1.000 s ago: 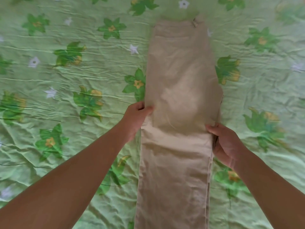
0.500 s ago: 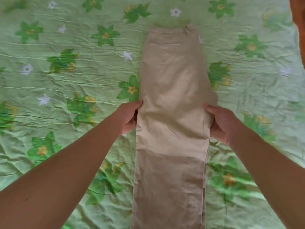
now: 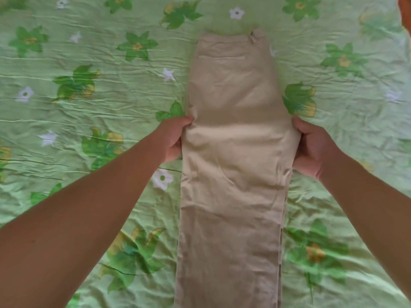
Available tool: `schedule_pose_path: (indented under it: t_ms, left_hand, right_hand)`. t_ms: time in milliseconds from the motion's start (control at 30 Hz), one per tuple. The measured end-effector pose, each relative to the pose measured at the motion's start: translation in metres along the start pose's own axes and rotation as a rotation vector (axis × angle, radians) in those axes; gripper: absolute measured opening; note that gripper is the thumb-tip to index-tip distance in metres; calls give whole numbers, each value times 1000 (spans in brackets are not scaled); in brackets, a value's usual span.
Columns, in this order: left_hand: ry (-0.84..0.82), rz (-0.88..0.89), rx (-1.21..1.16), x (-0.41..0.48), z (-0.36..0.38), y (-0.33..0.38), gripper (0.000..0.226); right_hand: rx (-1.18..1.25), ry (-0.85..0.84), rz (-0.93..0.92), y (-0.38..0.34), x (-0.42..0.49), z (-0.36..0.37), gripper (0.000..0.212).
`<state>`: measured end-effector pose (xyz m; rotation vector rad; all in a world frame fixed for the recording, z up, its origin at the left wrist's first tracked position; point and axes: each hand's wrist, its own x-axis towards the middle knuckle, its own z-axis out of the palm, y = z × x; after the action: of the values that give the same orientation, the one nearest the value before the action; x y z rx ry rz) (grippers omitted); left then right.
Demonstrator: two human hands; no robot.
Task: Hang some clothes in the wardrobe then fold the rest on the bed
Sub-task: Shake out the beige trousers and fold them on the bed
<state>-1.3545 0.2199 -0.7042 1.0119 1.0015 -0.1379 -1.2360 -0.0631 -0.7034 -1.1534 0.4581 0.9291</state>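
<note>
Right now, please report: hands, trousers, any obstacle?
Left hand grips left edge of trousers. Right hand grips right edge. Trousers lengthwise on floral bedsheet. Nothing lies on them.

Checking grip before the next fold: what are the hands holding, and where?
The beige trousers, lying on the bed: left hand grips their left edge, right hand their right edge, both about mid-length.

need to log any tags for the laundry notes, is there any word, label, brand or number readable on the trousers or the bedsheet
None: no readable text anywhere in the head view.
The beige trousers, gripped at both edges by the left hand and right hand, show only a plain back pocket and a belt loop.
The green bedsheet carries only printed flowers.
</note>
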Motion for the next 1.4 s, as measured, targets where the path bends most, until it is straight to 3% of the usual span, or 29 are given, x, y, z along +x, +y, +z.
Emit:
schedule_pose_path:
  t_ms: [133, 300, 467, 600, 700, 767, 900, 1067, 1167, 1267, 1400]
  left_hand:
    - [74, 148, 83, 6, -2, -16, 20]
    - [-107, -11, 123, -28, -29, -61, 32]
    - [-135, -103, 152, -81, -45, -115, 29]
    - [-154, -119, 233, -115, -55, -135, 24]
    - [-96, -126, 426, -144, -60, -157, 23]
    - [-34, -118, 531, -166, -62, -179, 26]
    - [53, -50, 493, -217, -64, -230, 28]
    - [165, -14, 493, -262, -79, -283, 7]
    - [193, 30, 479, -276, -82, -295, 11]
    - [138, -4, 588, -284, -85, -302, 21]
    - [-33, -83, 698, -306, -105, -324, 13]
  right_hand:
    - [75, 86, 21, 21, 4, -7, 34]
    - [41, 9, 99, 32, -16, -8, 36]
    - [-326, 8, 214, 92, -69, -37, 49]
    - [-430, -55, 258, 126, -106, -50, 33]
    - [-564, -54, 290, 157, -137, -55, 26]
    - [-671, -28, 274, 182, -162, -56, 23]
    - [-840, 67, 167, 233, -207, -57, 8]
    - [-910, 233, 91, 272, -247, -65, 23]
    - [-959, 266, -6, 283, -261, -68, 14]
    - [-966, 250, -53, 296, -277, -66, 12]
    - [-960, 232, 122, 327, -304, -82, 5]
